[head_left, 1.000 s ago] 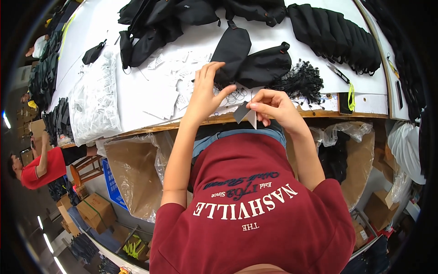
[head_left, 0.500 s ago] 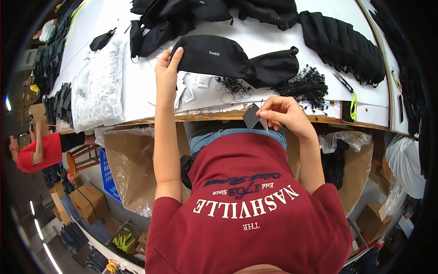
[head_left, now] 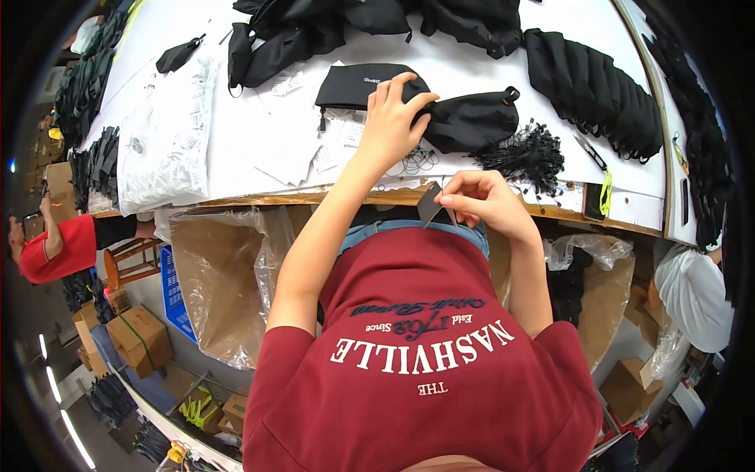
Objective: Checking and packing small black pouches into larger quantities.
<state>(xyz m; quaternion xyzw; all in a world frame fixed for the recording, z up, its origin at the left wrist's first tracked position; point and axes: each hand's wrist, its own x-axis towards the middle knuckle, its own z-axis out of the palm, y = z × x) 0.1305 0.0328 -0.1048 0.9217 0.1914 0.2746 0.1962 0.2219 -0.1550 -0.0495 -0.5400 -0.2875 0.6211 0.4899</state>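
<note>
A flat black zippered pouch (head_left: 346, 88) lies on the white table. Over its right part is my left hand (head_left: 393, 122), open, with the fingers spread and the fingertips at the fabric. Another black pouch (head_left: 476, 119) rests directly to the right, with a cord loop at its far corner. At the table's front edge, my right hand (head_left: 486, 203) pinches a dark hang tag (head_left: 429, 206) between thumb and fingers. The tag hangs just in front of my waist. A bunch of black tag cords (head_left: 527, 153) lies beyond the right hand, and some looser cords (head_left: 419, 161) lie near my left wrist.
Black pouches (head_left: 291, 47) are heaped at the back, and a neat row of them (head_left: 594, 94) lies at right. A clear bag (head_left: 165, 149) of white labels sits at left. A utility knife (head_left: 590, 151) lies near the right front. A person in red (head_left: 59, 248) is at far left.
My left hand has moved right, from the pouch's left end to its right part. The pouch now lies lower and flatter, its zipper side showing. My right hand still holds the tag.
</note>
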